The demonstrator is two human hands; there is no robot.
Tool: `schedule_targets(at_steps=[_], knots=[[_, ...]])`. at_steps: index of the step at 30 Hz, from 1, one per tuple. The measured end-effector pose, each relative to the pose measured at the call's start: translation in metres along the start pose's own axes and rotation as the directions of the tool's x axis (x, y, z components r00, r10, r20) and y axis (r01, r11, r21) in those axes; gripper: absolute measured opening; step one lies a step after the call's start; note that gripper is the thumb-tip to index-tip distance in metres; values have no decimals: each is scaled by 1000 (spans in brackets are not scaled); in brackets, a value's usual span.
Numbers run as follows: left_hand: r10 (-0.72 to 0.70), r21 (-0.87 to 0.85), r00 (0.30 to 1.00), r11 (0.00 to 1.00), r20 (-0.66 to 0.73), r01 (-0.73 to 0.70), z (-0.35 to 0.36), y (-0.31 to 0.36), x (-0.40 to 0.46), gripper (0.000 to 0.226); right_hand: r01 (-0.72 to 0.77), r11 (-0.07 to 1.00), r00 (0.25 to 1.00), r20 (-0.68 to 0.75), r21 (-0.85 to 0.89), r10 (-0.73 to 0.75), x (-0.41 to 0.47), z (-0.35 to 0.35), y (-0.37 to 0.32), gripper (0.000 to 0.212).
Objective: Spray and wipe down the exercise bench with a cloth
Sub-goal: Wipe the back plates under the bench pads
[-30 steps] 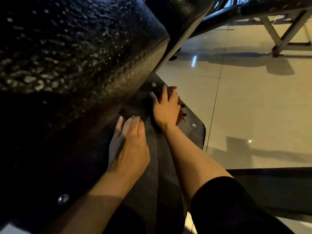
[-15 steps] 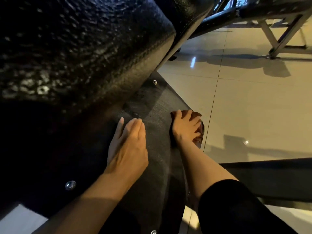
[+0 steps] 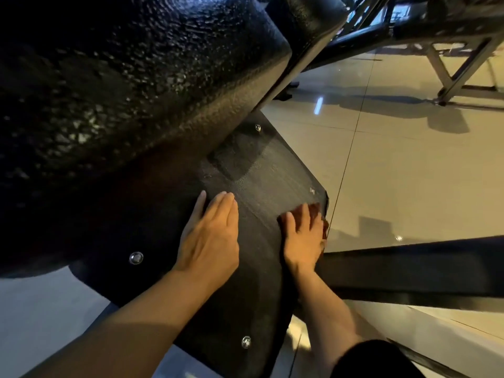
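The bench's black textured pad fills the upper left, wet-looking and close to the camera. Below it lies a flat black plate with metal bolts. My left hand rests flat on the plate, fingers straight. My right hand presses a brownish cloth onto the plate's right edge with straight fingers; only a strip of cloth shows past the fingertips. No spray bottle is in view.
A glossy beige tiled floor spreads to the right. A black frame beam runs along the lower right beside my right hand. Another machine's metal legs stand at the top right.
My right hand slid the cloth from the upper middle of the plate down to its right edge. My left hand stayed flat in place.
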State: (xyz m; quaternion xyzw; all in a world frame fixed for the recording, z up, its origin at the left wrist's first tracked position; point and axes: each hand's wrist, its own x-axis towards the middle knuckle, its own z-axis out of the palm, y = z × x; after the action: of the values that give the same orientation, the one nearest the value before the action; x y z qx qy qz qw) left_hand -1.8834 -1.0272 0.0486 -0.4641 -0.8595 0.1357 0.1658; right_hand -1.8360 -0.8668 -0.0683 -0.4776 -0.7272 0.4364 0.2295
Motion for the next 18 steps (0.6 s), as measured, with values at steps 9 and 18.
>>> schedule_targets(at_steps=[9,18], knots=[[42,-12,998,999,-39,-43,-2,-59,-45,71,397,915,917,59,-71,-393,-64,46,-141,64],[82,46,996,996,-42,-80,-10,-35,-63,74,284,958,959,1,-33,-284,-78,12,-15,60]])
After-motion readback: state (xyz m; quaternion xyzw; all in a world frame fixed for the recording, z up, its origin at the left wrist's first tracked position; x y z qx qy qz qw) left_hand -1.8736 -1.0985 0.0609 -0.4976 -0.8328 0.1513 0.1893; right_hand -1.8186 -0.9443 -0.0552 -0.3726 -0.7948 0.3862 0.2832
